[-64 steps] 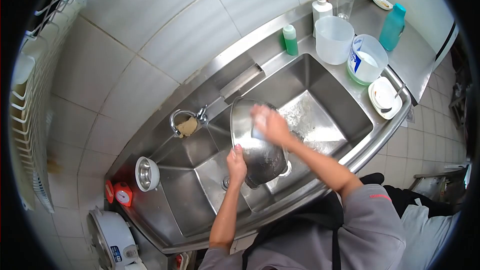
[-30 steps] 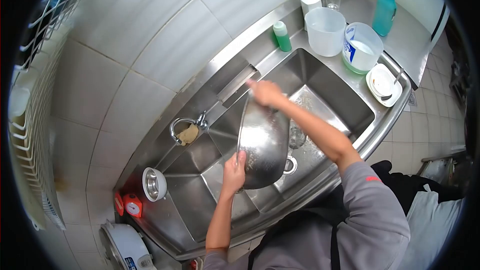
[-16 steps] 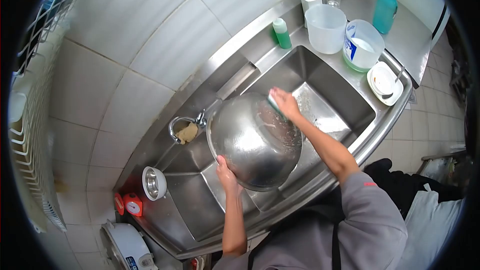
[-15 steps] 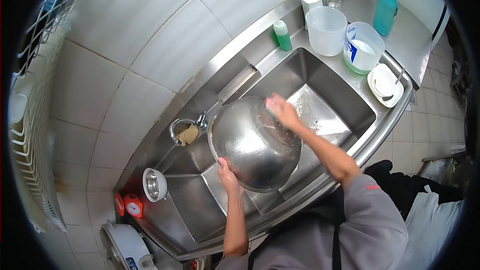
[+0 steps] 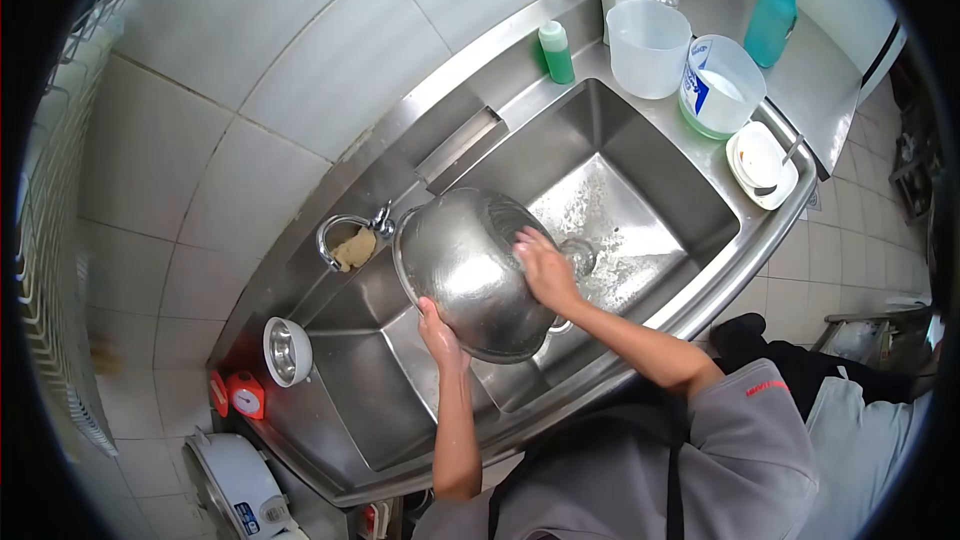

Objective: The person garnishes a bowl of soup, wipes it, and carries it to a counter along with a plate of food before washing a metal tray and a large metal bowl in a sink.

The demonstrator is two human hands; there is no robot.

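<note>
- Steel bowl [image 5: 465, 265] is held tilted above the sink [image 5: 640, 155], near the tap [image 5: 350, 235].
- Left hand [image 5: 437, 325] clasps the bowl's near rim, with the forearm stretched straight out from the body.
- Right hand [image 5: 545, 270] presses palm-down on the bowl's right side, elbow bent; I cannot tell whether it grips anything underneath.

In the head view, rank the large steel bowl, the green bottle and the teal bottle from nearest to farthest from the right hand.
1. Large steel bowl: touched by the right hand, above the sink.
2. Green bottle: behind the sink, at its back edge.
3. Teal bottle: farthest, on the counter at the far right.
</note>
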